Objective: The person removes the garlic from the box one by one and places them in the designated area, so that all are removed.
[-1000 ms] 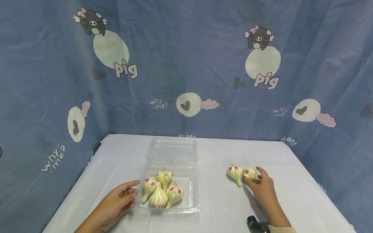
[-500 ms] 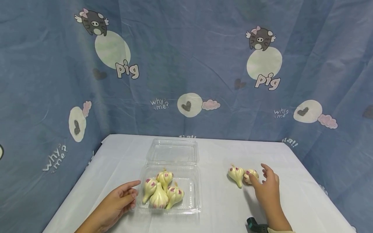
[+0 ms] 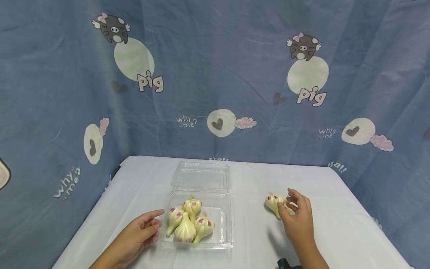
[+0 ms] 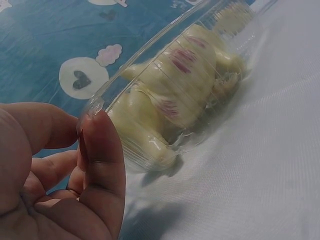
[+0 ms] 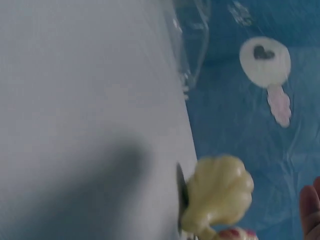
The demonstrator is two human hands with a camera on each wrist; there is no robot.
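Observation:
In the head view, a clear plastic clamshell box (image 3: pixel 223 224) lies with its lid (image 3: pixel 201 175) folded back, several garlic bulbs (image 3: pixel 186 228) inside. My left hand (image 3: pixel 136 235) is at the box's left side; in the left wrist view its thumb and a finger (image 4: pixel 102 150) pinch the rim. To the right, two more bulbs sit side by side on the white cloth: the left garlic bulb (image 3: pixel 273 203) and the right garlic bulb (image 3: pixel 289 210), partly hidden. Over the right one hovers my right hand (image 3: pixel 299 218), fingers bent and spread from the thumb, holding nothing.
White cloth (image 3: pixel 248 231) covers the table, and blue printed fabric (image 3: pixel 215 74) hangs behind and beside it. A dark wrist device (image 3: pixel 285 264) shows at the bottom edge. Between box and loose bulbs lies bare cloth.
My right hand lets go of the right garlic bulb, lifts back to the right, then returns leftward over the bulbs. The left hand stays at the box. The head view shifts slightly.

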